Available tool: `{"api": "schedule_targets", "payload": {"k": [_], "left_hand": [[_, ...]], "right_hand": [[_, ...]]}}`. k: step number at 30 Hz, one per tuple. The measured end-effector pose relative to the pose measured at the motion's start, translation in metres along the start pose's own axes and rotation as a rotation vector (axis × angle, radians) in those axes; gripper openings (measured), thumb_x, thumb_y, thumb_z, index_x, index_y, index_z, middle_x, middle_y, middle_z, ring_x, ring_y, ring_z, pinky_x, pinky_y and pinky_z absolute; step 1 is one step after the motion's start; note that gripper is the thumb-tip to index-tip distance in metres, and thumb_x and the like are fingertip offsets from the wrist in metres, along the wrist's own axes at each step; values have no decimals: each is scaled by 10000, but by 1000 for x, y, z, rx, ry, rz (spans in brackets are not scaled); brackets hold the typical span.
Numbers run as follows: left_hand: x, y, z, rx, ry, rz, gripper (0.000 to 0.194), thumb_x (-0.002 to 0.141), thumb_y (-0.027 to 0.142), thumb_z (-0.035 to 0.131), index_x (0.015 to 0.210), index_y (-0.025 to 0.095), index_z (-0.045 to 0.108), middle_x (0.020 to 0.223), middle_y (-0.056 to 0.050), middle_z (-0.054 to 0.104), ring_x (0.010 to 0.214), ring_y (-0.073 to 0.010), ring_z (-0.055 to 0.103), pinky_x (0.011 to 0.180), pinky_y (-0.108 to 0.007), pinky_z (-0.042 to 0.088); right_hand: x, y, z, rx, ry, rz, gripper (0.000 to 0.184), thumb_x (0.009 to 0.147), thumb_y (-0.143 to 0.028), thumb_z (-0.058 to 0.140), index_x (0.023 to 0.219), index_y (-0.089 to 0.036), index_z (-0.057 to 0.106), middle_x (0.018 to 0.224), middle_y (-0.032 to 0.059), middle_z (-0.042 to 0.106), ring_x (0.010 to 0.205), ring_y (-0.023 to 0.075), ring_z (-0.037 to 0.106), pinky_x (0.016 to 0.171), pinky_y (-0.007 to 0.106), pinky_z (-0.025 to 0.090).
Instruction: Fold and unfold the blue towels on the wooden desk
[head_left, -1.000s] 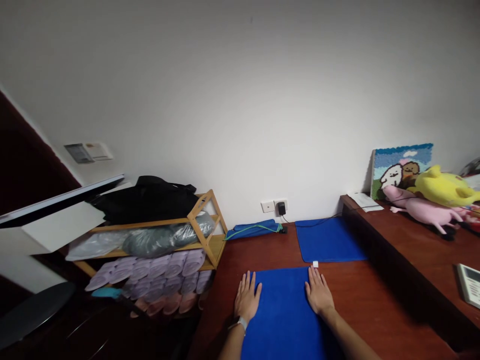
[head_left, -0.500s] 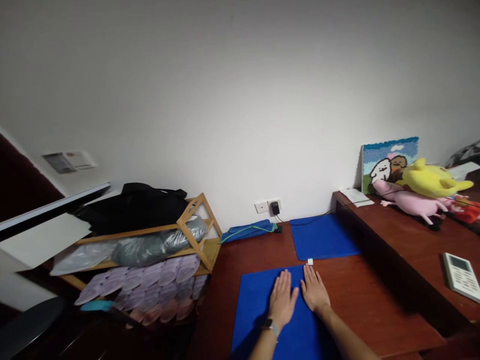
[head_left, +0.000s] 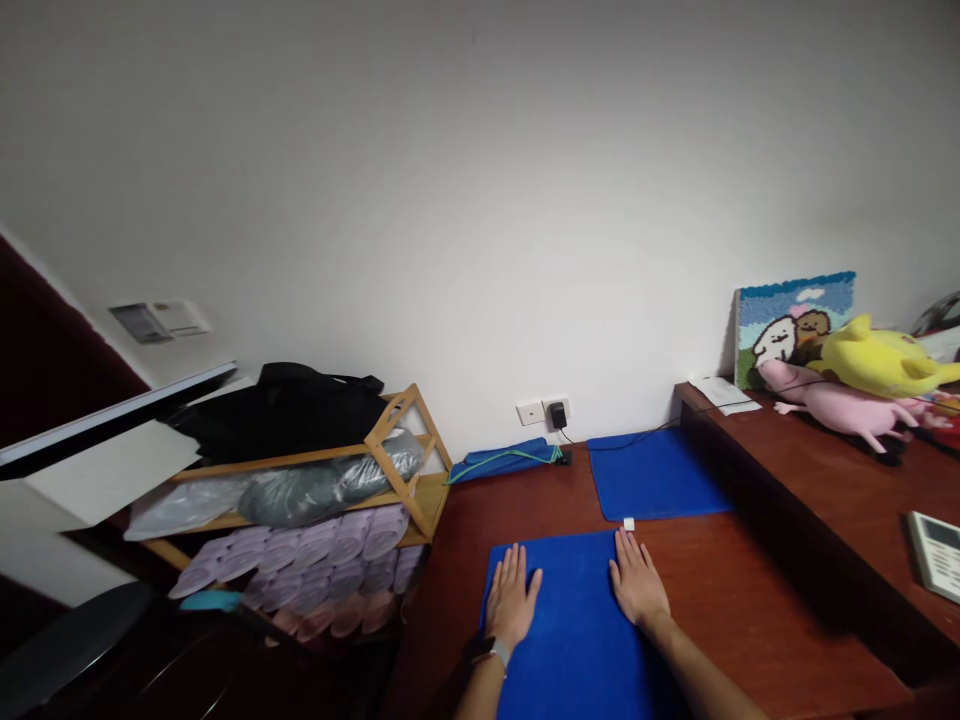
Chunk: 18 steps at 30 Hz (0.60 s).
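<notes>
A blue cloth (head_left: 570,620) lies spread on the reddish-brown desk (head_left: 712,580). My left hand (head_left: 511,602) rests flat near the cloth's far left corner, fingers stretched out and thumb apart; a watch (head_left: 491,650) is on that wrist. At the far right corner my right hand (head_left: 640,585) lies flat with its fingers extended, along the cloth's right edge. Neither hand holds anything. Just beyond the right fingertips is a small white tag (head_left: 628,524), at the edge of a second blue cloth (head_left: 656,475) that lies farther back.
Against the wall are a folded blue cloth (head_left: 502,458) with a green cord and a black plug (head_left: 558,414). A wooden rack (head_left: 416,470) with purple slippers (head_left: 345,540) stands left. To the right, a raised desk part (head_left: 840,480) bears plush toys (head_left: 832,400) and a calculator-like device (head_left: 937,555).
My left hand has slid left across the cloth, from near its middle to its left edge. The right hand stays at the right corner. The view has shifted slightly.
</notes>
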<state>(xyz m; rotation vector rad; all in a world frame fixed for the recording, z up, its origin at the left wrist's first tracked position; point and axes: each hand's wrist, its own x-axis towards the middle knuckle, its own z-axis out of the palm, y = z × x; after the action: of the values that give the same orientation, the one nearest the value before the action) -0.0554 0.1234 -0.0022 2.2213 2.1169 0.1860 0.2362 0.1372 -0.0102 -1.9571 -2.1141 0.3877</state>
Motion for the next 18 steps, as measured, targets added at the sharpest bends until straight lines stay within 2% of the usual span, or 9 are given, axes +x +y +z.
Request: {"api": "schedule_targets", "payload": {"k": [2, 4, 10, 16, 18], "left_hand": [[1, -17, -1, 19, 22, -30, 797, 1048, 646, 147, 1657, 145, 259, 1728, -107, 252, 1609, -276, 219, 1314, -510, 246], [1, -23, -1, 26, 35, -39, 803, 1045, 653, 140, 1656, 147, 265, 1731, -99, 248, 1612, -272, 208, 1315, -501, 243], [2, -22, -3, 36, 24, -73, 799, 1046, 644, 133, 1653, 144, 276, 1732, -89, 237, 1613, -262, 196, 1321, -472, 229], [5, -35, -1, 41, 38, -77, 788, 1049, 637, 167, 1645, 139, 294, 1721, -99, 261, 1604, -269, 227, 1316, -493, 246], [6, -29, -3, 48, 67, -75, 755, 1058, 602, 195, 1643, 138, 300, 1712, -112, 287, 1598, -272, 246, 1313, -496, 257]], "right_hand": [[0, 0, 1, -5, -1, 0, 697, 1048, -415, 174, 1649, -66, 230, 1727, 81, 189, 1610, 218, 146, 1324, 430, 121], [1, 0, 2, -17, 2, 5, 698, 1048, -412, 172, 1648, -60, 226, 1727, 87, 191, 1610, 224, 151, 1324, 441, 117], [8, -6, 3, -58, -11, -1, 695, 1043, -400, 199, 1642, -52, 255, 1722, 102, 193, 1610, 236, 148, 1322, 451, 109], [10, -11, 6, -26, 9, -6, 687, 1051, -400, 187, 1652, -68, 223, 1730, 82, 153, 1610, 213, 143, 1321, 428, 125], [10, -10, 6, -21, 13, -4, 686, 1052, -401, 190, 1653, -73, 224, 1730, 81, 155, 1611, 215, 142, 1322, 430, 120]]}}
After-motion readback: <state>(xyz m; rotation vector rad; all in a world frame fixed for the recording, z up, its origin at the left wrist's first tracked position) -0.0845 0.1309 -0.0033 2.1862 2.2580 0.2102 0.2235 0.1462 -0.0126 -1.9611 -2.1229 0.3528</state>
